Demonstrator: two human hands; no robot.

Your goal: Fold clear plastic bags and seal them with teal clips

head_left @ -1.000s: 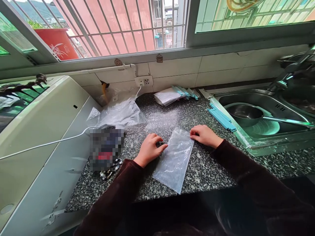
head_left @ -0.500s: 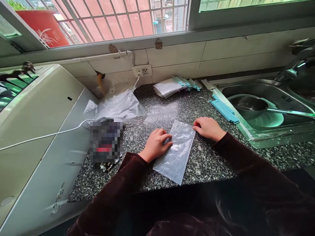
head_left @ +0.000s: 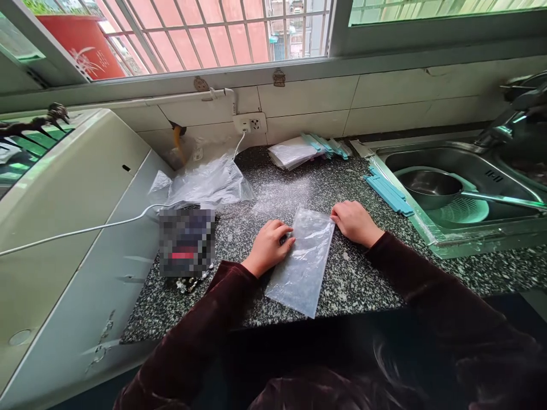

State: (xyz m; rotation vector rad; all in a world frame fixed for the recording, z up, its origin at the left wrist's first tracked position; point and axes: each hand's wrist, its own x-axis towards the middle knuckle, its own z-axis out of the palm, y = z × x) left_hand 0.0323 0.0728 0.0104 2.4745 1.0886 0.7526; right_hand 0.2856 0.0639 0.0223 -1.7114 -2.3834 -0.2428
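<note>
A clear, flat plastic bag [head_left: 301, 265] lies slantwise on the speckled countertop, close to its front edge. At the bag's upper left edge rests my left hand [head_left: 270, 247], fingers curved and a gap between thumb and forefinger. It is open and touches the film lightly. My right hand [head_left: 355, 222] is closed, its thumb and fingertips pinching the bag's upper right corner. Some of the right fingers are hidden behind the knuckles.
Behind lie stacked clear bags with blue strips [head_left: 299, 151]. Loose blue strips [head_left: 388, 193] lie beside the sink [head_left: 444, 239], which holds a pan [head_left: 431, 185]. Left are a crumpled plastic bag [head_left: 209, 179], a pixelated object [head_left: 188, 242], a white cable [head_left: 115, 225] and a pale appliance [head_left: 85, 171].
The view has shifted slightly. My right hand and the bag's top corner have moved a little to the left; the grip looks the same. My left hand stays at the bag's left edge.
</note>
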